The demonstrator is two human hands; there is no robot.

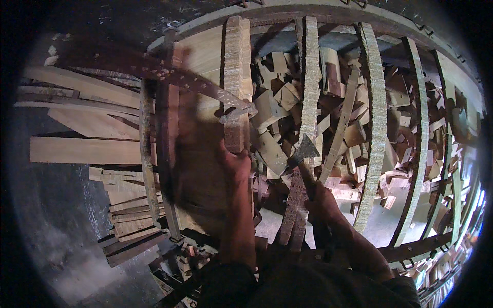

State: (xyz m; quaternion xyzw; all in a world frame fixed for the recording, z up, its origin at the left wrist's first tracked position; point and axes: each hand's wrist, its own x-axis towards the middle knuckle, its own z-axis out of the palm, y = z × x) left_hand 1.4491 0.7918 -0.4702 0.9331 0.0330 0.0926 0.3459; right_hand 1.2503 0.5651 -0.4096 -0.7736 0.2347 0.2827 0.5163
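Dark floor (67,205) surrounds a slatted frame (318,11) in dim light. Over its middle is the hatchet (306,149), blade pointing away from the body, its handle in the closed fingers of the right hand (322,201). To its left, the left hand (237,165) touches the near part of a thick slat (235,66); how firmly it grips, I cannot tell. A dark bar (190,82) crosses above that slat. Offcuts (272,108) lie heaped between and below the slats, with a long stick (341,123) slanting over them. Boards (84,150) stick out at far left.
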